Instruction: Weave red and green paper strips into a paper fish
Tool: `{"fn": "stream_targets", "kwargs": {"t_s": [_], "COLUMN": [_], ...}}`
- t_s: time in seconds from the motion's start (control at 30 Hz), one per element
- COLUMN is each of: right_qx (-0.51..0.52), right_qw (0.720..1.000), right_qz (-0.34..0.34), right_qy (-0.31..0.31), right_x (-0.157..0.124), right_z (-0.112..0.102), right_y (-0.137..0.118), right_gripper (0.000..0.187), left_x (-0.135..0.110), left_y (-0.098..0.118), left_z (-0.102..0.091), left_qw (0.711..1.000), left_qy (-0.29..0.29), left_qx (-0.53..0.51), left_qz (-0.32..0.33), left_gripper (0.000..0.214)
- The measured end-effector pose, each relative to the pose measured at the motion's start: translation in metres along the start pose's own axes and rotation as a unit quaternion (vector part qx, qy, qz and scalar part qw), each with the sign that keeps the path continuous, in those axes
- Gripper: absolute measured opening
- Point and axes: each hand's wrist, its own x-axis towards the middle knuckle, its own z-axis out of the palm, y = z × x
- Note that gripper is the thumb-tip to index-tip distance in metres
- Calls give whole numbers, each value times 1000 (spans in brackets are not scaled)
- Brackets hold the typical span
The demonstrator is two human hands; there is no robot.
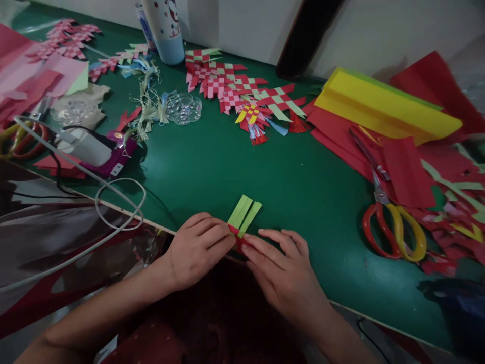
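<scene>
At the near edge of the green table (303, 197), green and red paper strips (241, 215) are woven together. Green strip ends stick out away from me, while the red part is mostly covered by my fingers. My left hand (199, 248) pinches the left side of the weave, its fingers bent together. On the other side, my right hand (282, 268) presses the weave with its thumb side and index finger, the other fingers stretched out over the table. The thumbs are hidden below.
Scissors (394, 227) with red and yellow handles lie at right beside red paper and scraps. A yellow folded sheet (382, 106) rests behind. Finished woven paper fish (231, 86) lie at the back near a bottle (166, 35). A charger (85, 146) and white cable sit left.
</scene>
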Motion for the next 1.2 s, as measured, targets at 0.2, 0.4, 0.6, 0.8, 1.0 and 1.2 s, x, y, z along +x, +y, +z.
{"fn": "stream_targets", "kwargs": {"t_s": [0.2, 0.4, 0.6, 0.8, 1.0, 1.2], "right_qx": [32, -46, -96, -65, -57, -33], "right_qw": [999, 996, 989, 987, 981, 979], "right_qz": [15, 68, 105, 126, 162, 175], "right_qy": [26, 29, -31, -69, -90, -100], "right_x": [3, 36, 72, 45, 20, 26], "right_z": [-5, -13, -13, -20, -13, -12], "right_y": [3, 18, 25, 15, 1, 0], "right_gripper": [21, 23, 21, 14, 10, 10], "left_x": [-3, -1, 1, 11, 18, 17], "left_y": [1, -1, -2, 3, 8, 8], "left_z": [2, 1, 0, -9, -8, -3], "left_qw": [1000, 1000, 998, 992, 987, 985], "left_qy": [7, -15, -40, -80, -102, -102], "left_qx": [11, 17, -25, -31, 5, 26], "left_qz": [-4, 1, -47, -96, -123, -138], "left_gripper": [21, 19, 17, 18, 16, 14]}}
